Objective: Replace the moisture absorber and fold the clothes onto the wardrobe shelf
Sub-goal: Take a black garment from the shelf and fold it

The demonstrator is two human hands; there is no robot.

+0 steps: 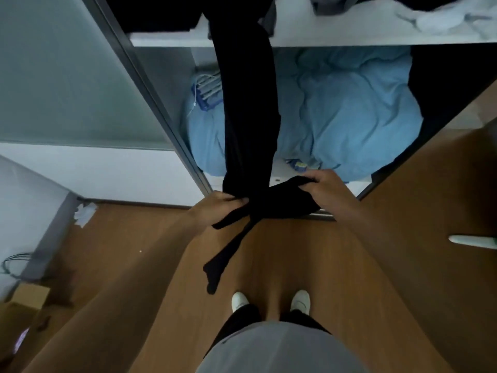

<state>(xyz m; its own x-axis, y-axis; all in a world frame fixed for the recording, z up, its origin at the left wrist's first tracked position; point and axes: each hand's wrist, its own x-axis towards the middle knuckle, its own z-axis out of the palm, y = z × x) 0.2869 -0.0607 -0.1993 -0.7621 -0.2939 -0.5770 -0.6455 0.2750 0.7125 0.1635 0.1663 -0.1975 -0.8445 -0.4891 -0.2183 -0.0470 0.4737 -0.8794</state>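
Both hands hold one long black garment (248,109) before the open wardrobe. The left hand (216,210) has its fingers curled round the cloth where it hangs down from the upper shelf (349,37). The right hand (324,188) pinches a bunched end just beside it. A thin tail dangles above the wooden floor (309,251). Blue bedding (349,111) fills the compartment below the shelf.
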